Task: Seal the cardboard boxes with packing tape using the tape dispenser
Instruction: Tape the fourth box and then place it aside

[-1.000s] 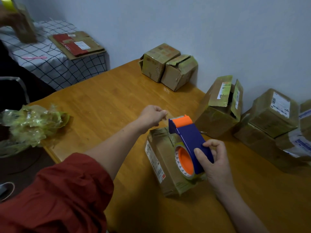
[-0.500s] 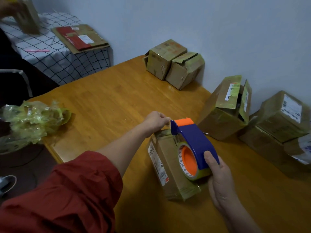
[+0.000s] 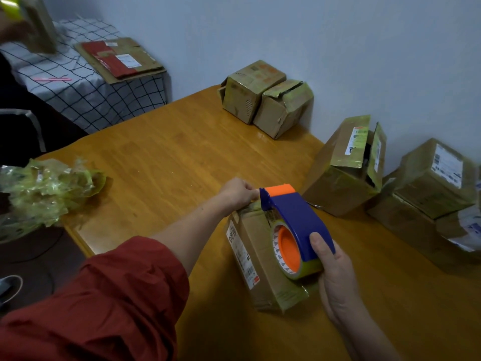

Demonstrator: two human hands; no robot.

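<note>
A small cardboard box (image 3: 256, 246) with a white label lies on the wooden table (image 3: 161, 162) in front of me. A blue and orange tape dispenser (image 3: 291, 225) rests along its top, holding a roll of yellowish tape. My right hand (image 3: 331, 272) grips the dispenser's rear end around the roll. My left hand (image 3: 238, 192) pinches the tape end at the box's far edge, just beside the dispenser's orange head.
Two boxes (image 3: 265, 97) stand by the wall at the back, an open-flapped box (image 3: 348, 165) and a stack of boxes (image 3: 432, 194) at right. Crumpled yellow tape waste (image 3: 44, 188) lies at the table's left edge. Another person's hand (image 3: 10, 29) holds a box at top left.
My right hand has drawn the dispenser back toward me along the box top, tilting it lower. My left hand has stayed at the far edge, holding the tape end.
</note>
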